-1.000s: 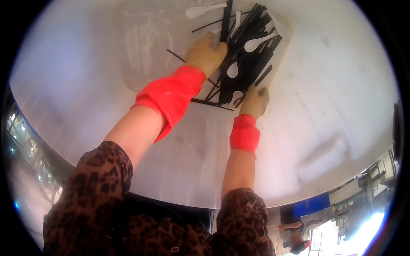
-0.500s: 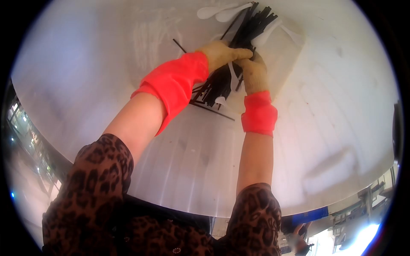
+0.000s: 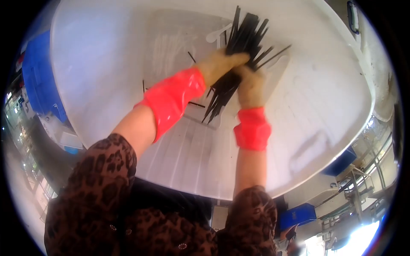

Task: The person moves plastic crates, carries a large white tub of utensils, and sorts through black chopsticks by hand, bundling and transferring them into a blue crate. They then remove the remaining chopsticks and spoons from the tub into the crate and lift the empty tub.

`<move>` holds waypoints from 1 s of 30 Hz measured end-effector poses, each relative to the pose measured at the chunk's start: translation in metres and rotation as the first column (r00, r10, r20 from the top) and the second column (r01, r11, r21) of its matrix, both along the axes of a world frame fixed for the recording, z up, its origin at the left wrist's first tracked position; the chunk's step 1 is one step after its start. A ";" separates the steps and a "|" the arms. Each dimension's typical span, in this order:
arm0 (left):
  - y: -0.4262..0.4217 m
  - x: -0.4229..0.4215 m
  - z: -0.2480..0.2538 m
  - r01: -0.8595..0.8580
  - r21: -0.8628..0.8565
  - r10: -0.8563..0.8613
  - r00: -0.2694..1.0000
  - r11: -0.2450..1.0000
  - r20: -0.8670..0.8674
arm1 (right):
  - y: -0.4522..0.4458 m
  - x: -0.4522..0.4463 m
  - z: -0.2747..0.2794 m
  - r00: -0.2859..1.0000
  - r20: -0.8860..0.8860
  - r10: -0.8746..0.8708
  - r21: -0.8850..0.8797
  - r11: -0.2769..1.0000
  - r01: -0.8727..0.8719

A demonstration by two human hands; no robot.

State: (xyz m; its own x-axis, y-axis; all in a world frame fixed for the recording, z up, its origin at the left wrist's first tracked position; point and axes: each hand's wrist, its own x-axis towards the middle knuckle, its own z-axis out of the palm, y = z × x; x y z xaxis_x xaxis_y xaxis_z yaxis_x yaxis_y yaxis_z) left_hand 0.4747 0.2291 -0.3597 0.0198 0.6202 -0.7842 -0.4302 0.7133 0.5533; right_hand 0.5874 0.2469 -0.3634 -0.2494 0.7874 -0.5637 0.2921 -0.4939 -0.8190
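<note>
A thick bundle of thin black strips (image 3: 245, 36) is held at its middle, slanting from upper right to lower left, its ends fanning out unevenly. My left hand (image 3: 217, 66), in a tan glove with a red cuff, is wrapped round it from the left, thumb across the front. On the right side, my right hand (image 3: 251, 87), gloved the same way and slightly blurred, closes on the bundle just below the left thumb. Its fingers are partly hidden behind the strips. A white spoon (image 3: 214, 35) lies beyond the left hand, partly covered by the bundle.
Below the hands is a large white tub (image 3: 294, 128) with a curved rim. Several loose black strips lie in it, one a short strip (image 3: 196, 105) near my left cuff. Outside stand a blue bin (image 3: 42, 77) at left and a blue box (image 3: 298, 215) at lower right.
The bundle has come up closer to me and looks more gathered. Fewer white spoons show around it. My view has shifted, bringing more of the tub's rim and the blue bin into sight.
</note>
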 end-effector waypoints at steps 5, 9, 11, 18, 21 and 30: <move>0.012 -0.017 0.027 -0.031 0.116 0.037 0.998 0.993 -0.049 | 0.031 -0.011 0.030 0.953 0.078 0.292 0.405 0.865 -0.298; -0.066 -0.006 0.023 -0.021 -0.054 0.017 0.996 0.998 -0.087 | -0.060 0.014 0.018 0.885 0.078 0.458 0.359 0.816 -0.454; -0.103 0.001 0.040 -0.029 -0.175 0.016 0.997 0.984 -0.077 | -0.097 0.007 0.042 0.962 -0.036 0.270 -0.035 0.962 -0.271; -0.110 -0.001 0.078 -0.253 -0.223 0.248 0.967 0.941 -0.052 | -0.073 -0.022 0.091 0.997 -0.077 -0.028 -0.508 0.861 -0.015; -0.096 -0.014 0.109 -0.194 -0.067 0.191 0.980 0.979 -0.060 | -0.065 -0.031 0.107 0.984 -0.156 -0.089 -0.369 0.929 0.025; -0.122 -0.055 0.282 0.035 0.421 -0.030 0.999 0.906 -0.018 | -0.099 -0.056 0.246 0.903 -0.395 -0.169 -0.084 0.986 0.147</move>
State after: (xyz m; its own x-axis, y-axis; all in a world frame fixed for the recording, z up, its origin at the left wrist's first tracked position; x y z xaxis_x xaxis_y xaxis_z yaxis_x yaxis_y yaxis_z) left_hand 0.4193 0.1073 -0.0779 0.0389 0.8920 -0.4503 -0.4029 0.4264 0.8098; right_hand 0.5313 0.1476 -0.1171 -0.3366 0.8082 -0.4833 -0.1394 -0.5503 -0.8232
